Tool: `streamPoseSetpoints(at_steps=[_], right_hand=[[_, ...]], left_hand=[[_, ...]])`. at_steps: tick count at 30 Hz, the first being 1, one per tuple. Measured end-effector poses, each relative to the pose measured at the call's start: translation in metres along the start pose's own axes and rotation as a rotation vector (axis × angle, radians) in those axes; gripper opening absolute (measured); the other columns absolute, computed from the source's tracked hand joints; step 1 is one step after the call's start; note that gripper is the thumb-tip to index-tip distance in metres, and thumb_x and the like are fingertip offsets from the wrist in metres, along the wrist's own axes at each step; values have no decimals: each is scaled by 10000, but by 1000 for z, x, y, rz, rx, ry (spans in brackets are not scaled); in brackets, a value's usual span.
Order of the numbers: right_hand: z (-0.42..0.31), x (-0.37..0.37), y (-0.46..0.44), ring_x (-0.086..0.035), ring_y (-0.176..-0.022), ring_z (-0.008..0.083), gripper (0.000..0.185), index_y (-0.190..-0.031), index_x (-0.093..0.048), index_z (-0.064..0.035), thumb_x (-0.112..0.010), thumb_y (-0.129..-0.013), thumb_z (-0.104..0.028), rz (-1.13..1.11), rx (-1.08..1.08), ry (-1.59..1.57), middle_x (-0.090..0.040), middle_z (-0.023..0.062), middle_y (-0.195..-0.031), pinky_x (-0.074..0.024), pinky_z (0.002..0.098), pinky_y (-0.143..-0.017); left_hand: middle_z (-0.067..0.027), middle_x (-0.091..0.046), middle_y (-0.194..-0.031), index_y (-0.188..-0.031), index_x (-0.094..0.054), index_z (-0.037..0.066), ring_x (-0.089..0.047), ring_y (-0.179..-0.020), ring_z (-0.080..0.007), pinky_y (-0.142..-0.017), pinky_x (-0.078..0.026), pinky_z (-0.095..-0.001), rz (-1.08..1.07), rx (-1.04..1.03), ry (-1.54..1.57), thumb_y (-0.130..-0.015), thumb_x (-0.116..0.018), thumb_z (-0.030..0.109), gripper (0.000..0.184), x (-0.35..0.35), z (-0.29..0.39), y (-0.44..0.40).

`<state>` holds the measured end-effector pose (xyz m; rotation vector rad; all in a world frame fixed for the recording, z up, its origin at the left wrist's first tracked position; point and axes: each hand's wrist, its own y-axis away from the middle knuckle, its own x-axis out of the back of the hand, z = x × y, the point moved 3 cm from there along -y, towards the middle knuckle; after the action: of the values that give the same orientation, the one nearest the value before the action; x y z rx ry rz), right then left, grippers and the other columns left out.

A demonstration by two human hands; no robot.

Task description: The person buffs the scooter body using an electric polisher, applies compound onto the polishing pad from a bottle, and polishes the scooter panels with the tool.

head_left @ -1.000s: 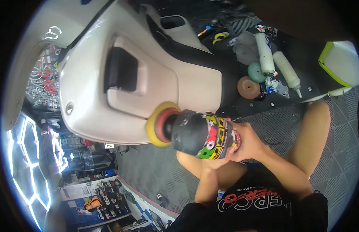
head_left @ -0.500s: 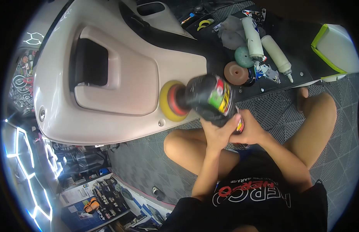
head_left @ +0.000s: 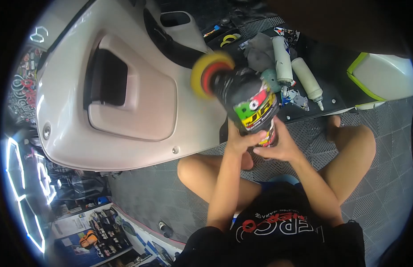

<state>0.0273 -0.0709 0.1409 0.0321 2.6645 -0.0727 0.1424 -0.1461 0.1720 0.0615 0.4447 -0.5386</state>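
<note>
Both of my hands grip a sticker-covered polisher (head_left: 255,100). My left hand (head_left: 243,141) wraps the near side of its handle, thumb across the front. My right hand (head_left: 282,144) closes around the same handle from the right. At the polisher's far end, a yellow foam pad (head_left: 199,73) with a red-orange backing is blurred. It appears over the upper right part of a glossy pale pinkish body panel (head_left: 144,122); whether it touches cannot be told. The panel has a recess with a black insert (head_left: 109,78) and a hole near its lower edge.
On the black surface right of the panel lie two white bottles (head_left: 284,62), a grey cloth (head_left: 260,52), a green pad (head_left: 270,80) and yellow tape rolls (head_left: 228,41). A white piece with lime edging (head_left: 384,78) stands at right. Grey tiles (head_left: 148,191) cover the floor.
The polisher has swung up and its pad moved from the panel's lower right toward its upper right edge. My hands moved slightly left, still gripping it. The whole view shifted a little.
</note>
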Motion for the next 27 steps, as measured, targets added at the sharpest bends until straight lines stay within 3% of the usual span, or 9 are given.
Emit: streamPoseSetpoints(at_steps=[1, 2, 5, 6, 8, 9, 12, 15, 27], right_hand=[[-15, 2, -6, -501, -1313, 206, 968, -1484, -410, 28, -907, -668, -131, -50, -129, -32, -509, 120, -1425, -410, 364, -1115], [-23, 5, -12, -560, -1232, 192, 899, -1434, -467, 35, -904, -665, -125, 46, -41, 29, -577, 115, -1346, -453, 353, -1068], [-81, 17, -51, -662, -1006, 181, 706, -1291, -587, 46, -855, -657, -111, 28, -144, 257, -693, 83, -1086, -530, 347, -930], [-94, 27, -64, -688, -922, 180, 648, -1242, -625, 41, -835, -649, -115, 9, -125, 381, -718, 73, -990, -550, 344, -876], [-111, 46, -92, -700, -840, 200, 627, -1210, -654, 19, -817, -625, -140, -3, 2, 763, -720, 86, -920, -554, 340, -816], [-106, 60, -106, -695, -835, 212, 648, -1212, -659, -1, -825, -607, -164, -17, 23, 858, -714, 101, -927, -547, 339, -807], [-106, 57, -124, -660, -889, 190, 642, -1206, -648, 36, -823, -620, -160, -114, -56, 684, -704, 97, -985, -530, 323, -830], [-100, 45, -132, -654, -897, 171, 614, -1203, -646, 37, -815, -638, -135, -96, -117, 567, -694, 85, -992, -524, 311, -828], [-74, 33, -155, -660, -835, 170, 544, -1105, -660, 42, -817, -624, -156, -195, -86, 426, -707, 73, -924, -527, 305, -790]], left_hand=[[-180, -643, -1267, -1406, -479, -44, -673, -1128, -293, -1013, -535, -442, -52, 35, -14, -595, -883, 118, 920, -3, 8, -12], [-176, -639, -1277, -1414, -473, -45, -656, -1162, -292, -1025, -527, -432, -244, 75, 49, -602, -878, 112, 921, -12, 14, -33], [-160, -688, -1206, -1324, -571, -37, -686, -1103, -253, -1000, -539, -399, -256, -38, -2, -672, -856, 145, 734, -21, 31, -91], [-262, -624, -1355, -1411, -520, -52, -640, -1221, -307, -1074, -489, -427, -337, -58, -113, -795, -786, 196, 715, -22, 37, -102], [-251, -629, -1355, -1397, -538, -49, -641, -1217, -307, -1082, -483, -435, -297, -54, -179, -825, -768, 94, 633, -25, 36, -111], [-238, -649, -1324, -1379, -554, -52, -644, -1207, -303, -1080, -484, -432, -236, -53, -58, -822, -769, 23, 602, -26, 31, -116], [-213, -695, -1229, -1308, -603, -40, -673, -1162, -288, -1027, -525, -412, -141, -58, -160, -770, -818, 13, 582, -19, 35, -128], [-132, -736, -1119, -1152, -679, -14, -725, -980, -194, -886, -608, -352, -57, -103, -116, -723, -876, -26, 472, -14, 43, -136], [-92, -740, -1035, -1138, -682, -18, -727, -908, -172, -852, -599, -316, 22, -130, -265, -757, -869, 3, 424, 0, 65, -136]])
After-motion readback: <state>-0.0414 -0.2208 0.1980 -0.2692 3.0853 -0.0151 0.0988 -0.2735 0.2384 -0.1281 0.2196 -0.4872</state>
